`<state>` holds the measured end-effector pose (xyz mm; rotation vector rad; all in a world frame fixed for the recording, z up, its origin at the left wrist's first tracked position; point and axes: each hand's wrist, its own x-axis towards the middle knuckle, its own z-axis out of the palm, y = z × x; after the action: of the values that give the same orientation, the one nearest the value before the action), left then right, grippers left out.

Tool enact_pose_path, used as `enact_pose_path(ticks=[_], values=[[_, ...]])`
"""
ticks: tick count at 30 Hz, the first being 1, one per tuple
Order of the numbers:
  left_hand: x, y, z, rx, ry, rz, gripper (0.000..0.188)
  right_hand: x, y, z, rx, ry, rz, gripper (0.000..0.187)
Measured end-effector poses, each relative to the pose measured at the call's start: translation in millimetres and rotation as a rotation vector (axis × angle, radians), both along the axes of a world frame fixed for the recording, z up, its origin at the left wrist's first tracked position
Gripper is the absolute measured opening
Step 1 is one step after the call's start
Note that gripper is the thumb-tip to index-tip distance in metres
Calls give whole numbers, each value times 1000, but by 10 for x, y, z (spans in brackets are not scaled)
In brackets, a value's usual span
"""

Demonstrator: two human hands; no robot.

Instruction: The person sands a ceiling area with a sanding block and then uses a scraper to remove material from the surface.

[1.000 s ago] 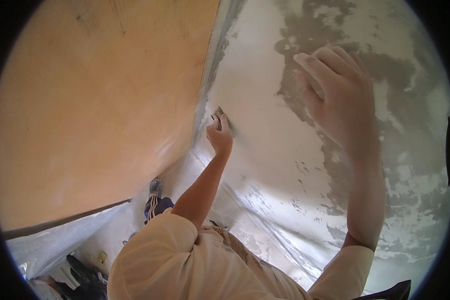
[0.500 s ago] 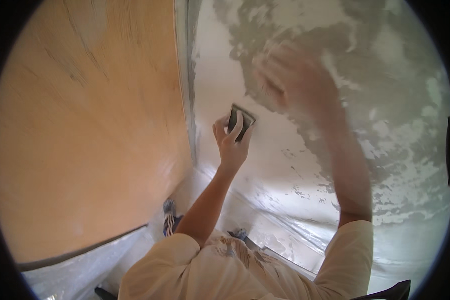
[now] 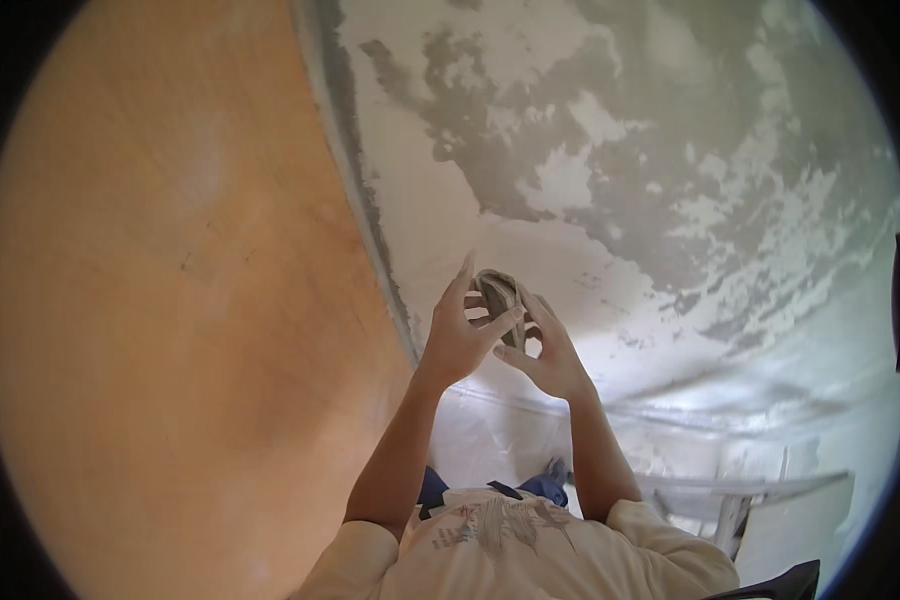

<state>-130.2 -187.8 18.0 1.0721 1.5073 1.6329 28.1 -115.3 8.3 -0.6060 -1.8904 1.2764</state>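
Note:
A dark grey-green sanding block (image 3: 499, 293), apparently with sandpaper folded round it, is held up between both hands in front of the wall. My left hand (image 3: 456, 338) grips it from the left, thumb across its lower part and forefinger stretched upward. From the right, my right hand (image 3: 553, 360) closes on its edge with curved fingers. The fingers partly cover the block. Behind it stands a wall (image 3: 600, 260) with patchy white and grey plaster, its surface uneven and flaking in places.
A large orange-brown wooden panel (image 3: 190, 300) fills the left side, meeting the wall at a grey strip (image 3: 355, 170). At the lower right is a bench-like frame (image 3: 732, 515) with a pale board (image 3: 795, 520). Plastic-like sheeting (image 3: 490, 430) covers the floor below.
My right hand has come down from the wall, where it was blurred in motion, and now holds the sanding block together with my left. The view has shifted.

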Motion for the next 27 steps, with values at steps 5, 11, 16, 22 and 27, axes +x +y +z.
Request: enact_pose_path(ticks=[5, 11, 16, 22, 27], values=[[-210, 141, -290, 80, 167, -144, 50, -54, -132, -51, 18, -95, -178, 57], [-102, 442, -232, 1, -14, -272, 27, 97, -357, 52, 224, -81, -565, 78], [18, 535, 42, -35, 119, -393, 28, -5, -346, -186, 370, -229, -791, 75], [-178, 548, 124, 122, 467, -447, 33, 250, 135, -596, 313, 90, -1098, 66], [-437, 546, 19, 152, 613, -209, 27, 578, 620, -753, 64, 152, -1462, 66]])
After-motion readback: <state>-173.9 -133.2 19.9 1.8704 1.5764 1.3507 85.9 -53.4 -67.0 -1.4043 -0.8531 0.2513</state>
